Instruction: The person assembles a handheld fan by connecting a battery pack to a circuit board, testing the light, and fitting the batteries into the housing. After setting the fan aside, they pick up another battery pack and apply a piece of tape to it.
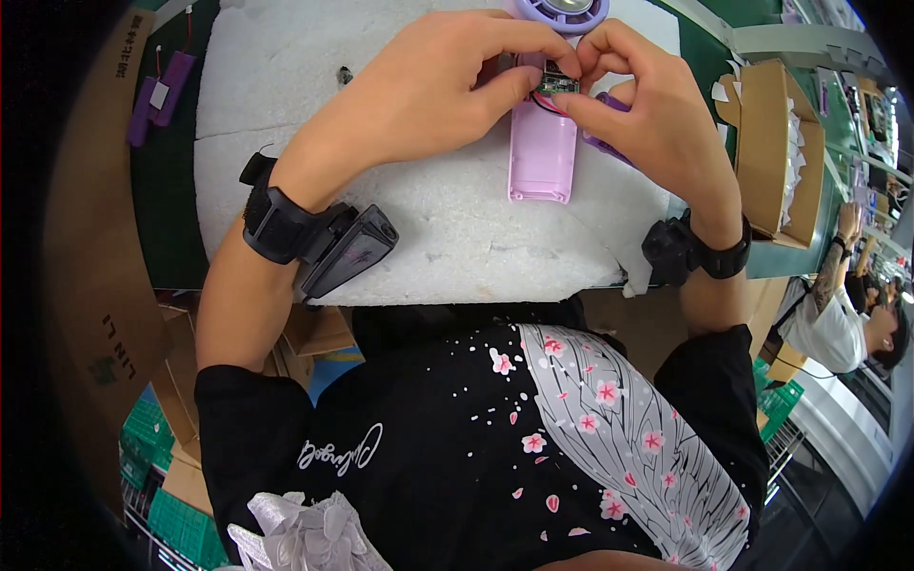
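Observation:
A small green circuit board sits at the upper part of an open pale pink plastic casing, with red and black wires beside it. My left hand closes thumb and index finger on the board's left side. From the other side, my right hand pinches the same board near its right edge, with the fingers curled. Just above the casing lies a round purple fan head, cut off by the top of the view. A purple part is partly hidden under my right hand.
White foam sheet covers the bench. Two purple battery packs with wires lie at the left on the green surface. A cardboard box holding white pieces stands at the right. Far right, another person works.

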Motion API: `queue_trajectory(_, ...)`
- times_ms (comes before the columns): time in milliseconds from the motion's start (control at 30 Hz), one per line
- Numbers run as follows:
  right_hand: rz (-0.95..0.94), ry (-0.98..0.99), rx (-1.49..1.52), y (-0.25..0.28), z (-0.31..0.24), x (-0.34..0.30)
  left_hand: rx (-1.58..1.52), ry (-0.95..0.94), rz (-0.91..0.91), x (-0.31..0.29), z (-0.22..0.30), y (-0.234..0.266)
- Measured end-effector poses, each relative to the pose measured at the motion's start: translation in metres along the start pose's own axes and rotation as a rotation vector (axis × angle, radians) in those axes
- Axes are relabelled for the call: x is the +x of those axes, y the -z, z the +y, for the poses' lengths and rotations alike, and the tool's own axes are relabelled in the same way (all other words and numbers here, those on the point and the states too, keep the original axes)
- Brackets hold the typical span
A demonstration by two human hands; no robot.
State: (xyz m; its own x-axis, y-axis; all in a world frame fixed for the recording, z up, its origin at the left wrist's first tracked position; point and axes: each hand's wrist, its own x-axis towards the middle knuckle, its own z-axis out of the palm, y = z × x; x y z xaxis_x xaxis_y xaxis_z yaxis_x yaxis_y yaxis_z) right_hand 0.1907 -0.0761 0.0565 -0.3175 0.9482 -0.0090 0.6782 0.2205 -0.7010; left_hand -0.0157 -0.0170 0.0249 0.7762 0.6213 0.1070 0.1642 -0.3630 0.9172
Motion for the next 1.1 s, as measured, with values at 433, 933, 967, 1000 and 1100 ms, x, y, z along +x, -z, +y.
queue_trajectory(433,-0.102,0.153,-0.086,0.014,0.021,-0.007,0.118,0.016,0.108,0.0,-0.009,0.011)
queue_trajectory(933,0.386,0.071,-0.453,0.014,0.027,0.0,-0.203,0.103,0.204,0.003,-0.021,0.014)
queue_trajectory(967,0.394,0.08,-0.456,0.013,0.025,-0.001,-0.216,0.109,0.232,0.002,-0.021,0.013)
queue_trajectory(1000,0.325,0.103,-0.398,0.011,0.021,-0.002,-0.208,0.099,0.238,0.001,-0.021,0.013)
queue_trajectory(1100,0.193,0.163,-0.304,0.008,0.013,-0.005,-0.263,0.146,0.233,0.0,-0.025,0.011)
